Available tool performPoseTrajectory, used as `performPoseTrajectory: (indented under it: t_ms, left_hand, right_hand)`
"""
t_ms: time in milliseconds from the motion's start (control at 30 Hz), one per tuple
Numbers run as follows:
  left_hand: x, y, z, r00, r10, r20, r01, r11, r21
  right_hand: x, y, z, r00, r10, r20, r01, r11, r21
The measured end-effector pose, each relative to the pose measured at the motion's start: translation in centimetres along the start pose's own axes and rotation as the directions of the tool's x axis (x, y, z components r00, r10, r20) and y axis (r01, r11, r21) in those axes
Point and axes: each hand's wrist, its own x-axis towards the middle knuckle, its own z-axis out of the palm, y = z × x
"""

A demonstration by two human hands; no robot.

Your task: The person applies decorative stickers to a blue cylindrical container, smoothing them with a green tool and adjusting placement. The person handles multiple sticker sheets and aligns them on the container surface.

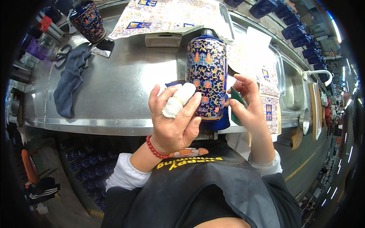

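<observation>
A dark blue bottle (207, 72) with a colourful floral pattern stands in front of me, its neck pointing away. My left hand (173, 117) is beside its lower left, fingers apart, the index fingertip at the bottle's side. White cloth (179, 100), bound with a thin yellowish band, appears wrapped around one of its fingers. My right hand (249, 100) pinches a flat dark green card-like scraper (237, 104) between thumb and fingers, close to the bottle's right side. Something dark blue (222, 121) shows beneath the bottle's lower end.
On the metal table (110, 87) lie a blue-grey cloth (72, 79), black scissors (62, 57) and printed patterned sheets (163, 15). Another patterned bottle (88, 22) stands at the far left. At right are more sheets (269, 110), a sink (292, 79) and a white faucet (319, 72).
</observation>
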Motion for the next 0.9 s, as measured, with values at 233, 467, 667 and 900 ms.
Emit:
performPoseTrajectory:
  t_ms: [233, 467, 667, 900]
  left_hand:
    - [-0.8, -0.3, 0.0, 1.0, -0.026, 0.011, 0.026, 1.0, -0.006]
    - [-1.0, -0.5, -0.3, 0.997, -0.076, 0.006, 0.076, 0.991, -0.111]
    - [-1.1, -0.5, 0.1, 0.999, 0.035, 0.028, -0.036, 0.999, 0.032]
    - [-1.2, -0.1, -0.7, 0.988, 0.117, 0.102, -0.13, 0.982, 0.134]
  right_hand:
    - [-0.3, 0.0, 0.4, 0.993, 0.117, -0.012, -0.11, 0.955, 0.275]
    - [-0.9, 0.3, -0.2, 0.98, 0.198, 0.0, -0.185, 0.916, 0.355]
    - [-1.2, 0.1, -0.5, 0.968, 0.251, 0.023, -0.241, 0.893, 0.381]
    - [-1.3, 0.3, -0.4, 0.977, 0.212, 0.025, -0.206, 0.906, 0.369]
